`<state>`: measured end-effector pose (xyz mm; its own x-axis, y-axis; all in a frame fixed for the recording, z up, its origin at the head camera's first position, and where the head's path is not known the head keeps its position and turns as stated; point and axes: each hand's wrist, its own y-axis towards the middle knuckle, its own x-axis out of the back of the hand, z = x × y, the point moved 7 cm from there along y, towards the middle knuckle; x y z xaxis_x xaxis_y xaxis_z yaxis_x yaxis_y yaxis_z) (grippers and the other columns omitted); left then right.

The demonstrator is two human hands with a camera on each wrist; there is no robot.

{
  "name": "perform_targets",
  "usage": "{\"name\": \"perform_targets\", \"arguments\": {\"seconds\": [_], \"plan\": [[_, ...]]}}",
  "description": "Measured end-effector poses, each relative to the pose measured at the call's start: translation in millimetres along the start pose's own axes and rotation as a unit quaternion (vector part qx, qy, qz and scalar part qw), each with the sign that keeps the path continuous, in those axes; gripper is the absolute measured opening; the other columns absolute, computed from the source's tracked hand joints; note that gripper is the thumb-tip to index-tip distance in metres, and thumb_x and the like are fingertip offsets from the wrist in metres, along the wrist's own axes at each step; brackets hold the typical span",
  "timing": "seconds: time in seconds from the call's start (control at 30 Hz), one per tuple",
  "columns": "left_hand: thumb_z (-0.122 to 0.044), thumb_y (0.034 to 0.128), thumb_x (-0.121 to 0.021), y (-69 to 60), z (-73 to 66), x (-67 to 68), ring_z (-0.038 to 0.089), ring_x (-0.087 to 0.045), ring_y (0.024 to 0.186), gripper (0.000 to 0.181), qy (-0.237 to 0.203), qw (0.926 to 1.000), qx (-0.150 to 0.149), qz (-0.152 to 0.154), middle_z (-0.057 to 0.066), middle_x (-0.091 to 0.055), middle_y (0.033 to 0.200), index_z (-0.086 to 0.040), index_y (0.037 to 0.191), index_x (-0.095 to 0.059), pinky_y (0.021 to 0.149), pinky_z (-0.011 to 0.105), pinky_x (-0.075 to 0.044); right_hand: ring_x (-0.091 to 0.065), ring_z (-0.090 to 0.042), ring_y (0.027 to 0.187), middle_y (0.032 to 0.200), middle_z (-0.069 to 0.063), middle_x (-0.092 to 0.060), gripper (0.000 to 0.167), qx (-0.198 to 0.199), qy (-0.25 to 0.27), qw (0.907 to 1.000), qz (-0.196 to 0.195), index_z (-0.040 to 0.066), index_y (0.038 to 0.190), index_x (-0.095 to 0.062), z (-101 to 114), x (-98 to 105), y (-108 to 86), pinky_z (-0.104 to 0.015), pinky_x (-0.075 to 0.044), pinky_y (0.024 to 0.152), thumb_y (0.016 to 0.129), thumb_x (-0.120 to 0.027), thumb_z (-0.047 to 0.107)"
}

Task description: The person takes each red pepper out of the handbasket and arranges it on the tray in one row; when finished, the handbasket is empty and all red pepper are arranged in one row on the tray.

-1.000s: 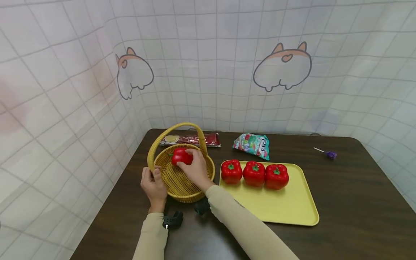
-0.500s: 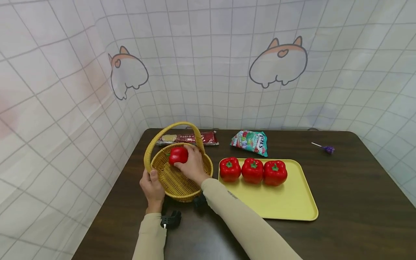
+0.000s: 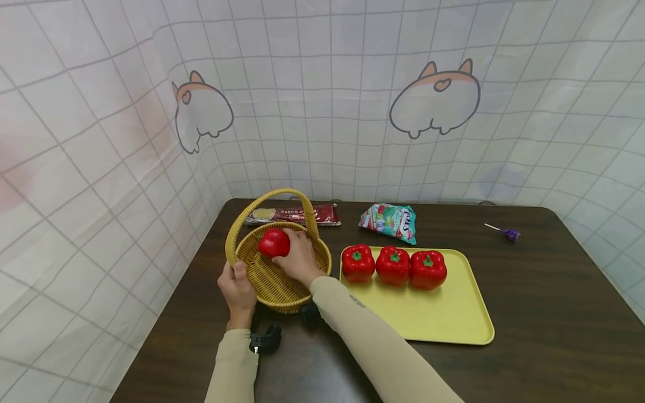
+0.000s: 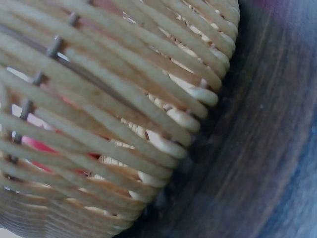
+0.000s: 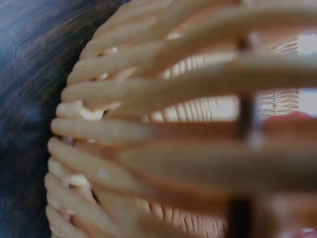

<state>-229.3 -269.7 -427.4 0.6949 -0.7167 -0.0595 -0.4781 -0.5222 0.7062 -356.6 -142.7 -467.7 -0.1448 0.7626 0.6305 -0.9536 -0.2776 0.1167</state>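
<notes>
A red bell pepper [image 3: 274,243] is in the far part of a yellow wicker basket [image 3: 274,285], in the head view. My right hand [image 3: 301,258] reaches over the near right rim and holds the pepper from its right side, thumb below and fingers above. At the basket's left, my left hand [image 3: 238,292] grips the rim where the tall arched handle [image 3: 242,221] joins it. Only the woven wall [image 4: 124,99] fills most of the left wrist view. The right wrist view likewise shows basket weave [image 5: 124,129], with red glimpsed through gaps; neither hand appears in those two views.
To the right, a yellow tray [image 3: 443,319] bears three red bell peppers [image 3: 393,266] in a row along its far side. Behind lie a red long packet [image 3: 325,215], a teal snack bag [image 3: 390,222] and a purple lollipop-like item [image 3: 511,234]. A dark table lies beneath everything.
My right hand has shifted the pepper slightly left inside the basket and turned it, so its green stem is now mostly out of sight. The left hand's fingers have closed more on the basket.
</notes>
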Motion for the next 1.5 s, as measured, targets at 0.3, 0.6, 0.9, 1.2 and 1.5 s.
{"name": "perform_targets", "arguments": {"seconds": [0.3, 0.6, 0.9, 1.2, 1.5], "plan": [[-0.018, 0.0963, -0.047, -2.5, 1.9, -6.1, -0.006, -0.036, 0.053, 0.037, -0.009, 0.9998, 0.011, 0.012, 0.026, -0.039, 0.059, 0.012, 0.075, -0.049, 0.047, 0.014, -0.027, -0.047, -0.03, 0.123, 0.14, -0.013, -0.042, 0.081, 0.003, -0.029, 0.9994, 0.018, 0.015, 0.146, -0.038, 1, 2, -1.9, -0.047, -0.043, 0.1, 0.08, -0.082, 0.028], [-0.02, 0.0973, -0.049, -2.7, -0.1, -10.6, -0.002, -0.038, 0.052, 0.039, -0.018, 0.9997, 0.004, 0.013, 0.011, -0.043, 0.059, 0.012, 0.076, -0.05, 0.047, 0.014, -0.029, -0.054, -0.027, 0.116, 0.134, -0.009, -0.045, 0.078, -0.002, -0.019, 0.9998, 0.005, 0.011, 0.139, -0.041, -2, 6, -3.8, -0.043, -0.047, 0.097, 0.078, -0.08, 0.039], [-0.028, 0.099, -0.05, -3.8, -1.0, -8.6, 0.003, -0.041, 0.051, 0.044, 0.003, 1.0, -0.001, 0.0, -0.008, -0.047, 0.063, 0.009, 0.078, -0.053, 0.047, 0.015, -0.032, -0.06, -0.021, 0.102, 0.121, -0.008, -0.059, 0.076, -0.008, 0.027, 0.9996, 0.01, 0.009, 0.133, -0.043, 0, 9, -16.1, -0.037, -0.054, 0.082, 0.077, -0.075, 0.049], [-0.026, 0.0974, -0.051, -6.1, 38.4, 1.8, -0.003, -0.039, 0.052, 0.043, 0.025, 0.9995, 0.004, -0.017, -0.001, -0.046, 0.059, 0.011, 0.075, -0.053, 0.046, 0.015, -0.031, -0.061, -0.018, 0.096, 0.121, -0.007, -0.063, 0.074, 0.005, 0.055, 0.998, 0.03, 0.019, 0.142, -0.038, 8, 19, -34.1, -0.035, -0.054, 0.079, 0.081, -0.067, 0.049], [-0.038, 0.0964, -0.053, -3.7, 37.1, 1.9, 0.0, -0.039, 0.05, 0.052, 0.015, 0.9997, -0.001, -0.018, 0.006, -0.046, 0.057, 0.008, 0.073, -0.052, 0.044, 0.017, -0.03, -0.054, -0.022, 0.107, 0.129, -0.005, -0.052, 0.075, 0.042, 0.058, 0.9966, 0.042, 0.025, 0.147, -0.037, 10, 30, -45.6, -0.042, -0.053, 0.084, 0.08, -0.068, 0.042]]}}
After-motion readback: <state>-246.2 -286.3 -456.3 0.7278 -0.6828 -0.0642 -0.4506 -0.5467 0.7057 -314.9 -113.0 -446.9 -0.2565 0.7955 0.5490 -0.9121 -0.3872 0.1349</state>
